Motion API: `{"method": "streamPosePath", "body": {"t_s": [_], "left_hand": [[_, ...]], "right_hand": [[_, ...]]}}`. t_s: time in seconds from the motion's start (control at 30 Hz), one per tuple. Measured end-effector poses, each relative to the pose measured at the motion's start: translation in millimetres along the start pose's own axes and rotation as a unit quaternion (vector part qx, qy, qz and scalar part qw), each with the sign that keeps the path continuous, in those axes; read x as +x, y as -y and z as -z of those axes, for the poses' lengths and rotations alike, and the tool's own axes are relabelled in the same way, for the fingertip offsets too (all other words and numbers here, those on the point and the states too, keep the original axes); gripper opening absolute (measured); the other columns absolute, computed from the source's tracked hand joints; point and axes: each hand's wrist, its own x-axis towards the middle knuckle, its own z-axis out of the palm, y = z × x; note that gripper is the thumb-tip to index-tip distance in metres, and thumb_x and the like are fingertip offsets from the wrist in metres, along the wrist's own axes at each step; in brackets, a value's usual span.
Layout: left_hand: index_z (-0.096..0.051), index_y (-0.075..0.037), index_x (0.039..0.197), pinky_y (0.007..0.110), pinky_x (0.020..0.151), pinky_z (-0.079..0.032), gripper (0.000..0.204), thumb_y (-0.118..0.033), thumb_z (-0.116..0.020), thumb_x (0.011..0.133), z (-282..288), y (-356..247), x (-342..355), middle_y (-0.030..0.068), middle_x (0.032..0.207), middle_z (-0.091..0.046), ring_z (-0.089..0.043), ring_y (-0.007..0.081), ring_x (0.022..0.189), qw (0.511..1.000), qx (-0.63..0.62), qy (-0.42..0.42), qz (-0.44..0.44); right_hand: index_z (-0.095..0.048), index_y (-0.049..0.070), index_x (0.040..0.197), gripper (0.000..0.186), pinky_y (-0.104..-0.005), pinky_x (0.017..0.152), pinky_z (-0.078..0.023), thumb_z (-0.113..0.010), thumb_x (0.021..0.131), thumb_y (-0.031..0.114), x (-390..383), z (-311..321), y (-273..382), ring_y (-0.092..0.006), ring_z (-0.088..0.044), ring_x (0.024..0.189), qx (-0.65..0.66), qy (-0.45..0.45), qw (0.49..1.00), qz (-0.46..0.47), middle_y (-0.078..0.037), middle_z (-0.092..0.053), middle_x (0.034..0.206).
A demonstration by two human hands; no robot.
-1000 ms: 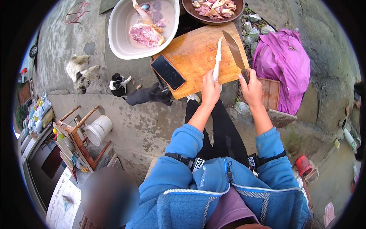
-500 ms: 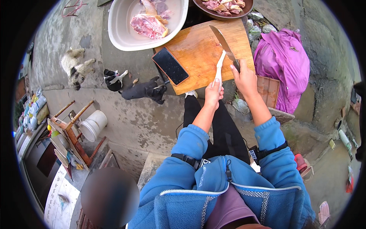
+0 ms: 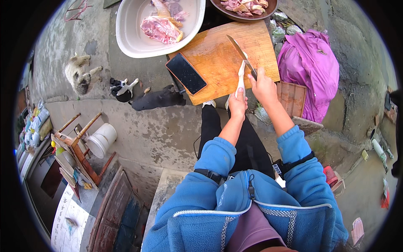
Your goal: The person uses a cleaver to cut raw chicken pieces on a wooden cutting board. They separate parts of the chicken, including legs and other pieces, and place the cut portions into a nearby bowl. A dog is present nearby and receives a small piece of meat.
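My left hand [image 3: 238, 103] grips a long, pale, slender meat piece [image 3: 241, 75], perhaps a poultry leg, over the lower part of a wooden cutting board [image 3: 214, 42]. My right hand [image 3: 264, 86] holds a large knife [image 3: 237, 48] by its dark handle. The blade lies across the piece's far end; whether it touches cannot be made out. A phone in an orange case [image 3: 186, 72] rests on the board's left side. Behind are a white basin [image 3: 129, 43] with raw poultry in cloudy water and a brown bowl [image 3: 227, 16] of cut meat pieces.
Three dogs [image 3: 157, 100] are on the wet concrete left of the board. Right lie a purple covering [image 3: 311, 69] and a wooden crate [image 3: 289, 98]. An upturned wooden stool [image 3: 79, 147] and white buckets [image 3: 103, 139] stand lower left.
Both hands have shifted since a second ago. The knife blade has swung leftward and down over the pale piece's tip, and my left hand sits a little lower with that piece.
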Motion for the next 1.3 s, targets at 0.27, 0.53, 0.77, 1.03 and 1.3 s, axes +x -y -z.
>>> {"method": "streamPosePath", "body": {"t_s": [0.27,0.53,0.77,1.03,1.3], "left_hand": [[-0.052,-0.003,0.098,0.020,0.036,-0.034,0.038,-0.041,-0.052,0.092,3.7,4.8,4.3,0.0017,0.064,-0.050,-0.042,0.0060,0.044,1.000,-0.018,0.006,0.005],[-0.050,-0.002,0.094,0.020,0.036,-0.034,0.041,-0.043,-0.050,0.092,-0.5,3.9,8.8,0.0021,0.064,-0.049,-0.042,0.0068,0.044,0.998,-0.057,-0.011,0.016],[-0.051,-0.002,0.095,0.020,0.036,-0.034,0.042,-0.044,-0.050,0.092,-0.1,4.2,8.0,0.0021,0.064,-0.049,-0.042,0.0066,0.045,0.998,-0.065,-0.003,0.007],[-0.047,-0.004,0.098,0.020,0.035,-0.032,0.042,-0.045,-0.049,0.092,0.1,2.0,4.9,0.0023,0.065,-0.048,-0.042,0.0074,0.045,0.994,-0.103,0.025,0.025],[-0.045,-0.005,0.095,0.019,0.040,-0.031,0.048,-0.053,-0.047,0.089,1.2,-20.8,0.2,0.0051,0.073,-0.047,-0.043,0.0102,0.054,0.925,-0.299,0.165,0.163]], "right_hand": [[-0.043,0.004,0.096,0.034,-0.0504,0.056,-0.047,-0.053,0.088,0.035,12.0,4.1,-8.6,-0.0423,-0.061,0.067,0.001,-0.002,1.000,-0.008,-0.023,-0.061,0.069],[-0.047,0.006,0.094,0.029,-0.0498,0.059,-0.047,-0.056,0.087,0.033,18.8,9.4,-3.4,-0.0429,-0.060,0.070,0.103,-0.006,0.995,-0.014,-0.022,-0.062,0.071],[-0.046,0.004,0.096,0.033,-0.0511,0.057,-0.047,-0.056,0.087,0.034,7.5,14.8,3.8,-0.0403,-0.062,0.067,0.095,-0.106,0.982,0.123,-0.022,-0.062,0.070],[-0.044,0.004,0.097,0.034,-0.0514,0.058,-0.047,-0.055,0.087,0.035,23.5,-8.4,-3.8,-0.0420,-0.061,0.068,-0.029,0.019,0.999,0.037,-0.022,-0.062,0.070],[-0.049,0.007,0.101,0.031,-0.0480,0.057,-0.045,-0.059,0.087,0.032,2.6,10.3,-16.6,-0.0421,-0.061,0.072,0.099,-0.039,0.993,0.042,-0.023,-0.062,0.075]]}}
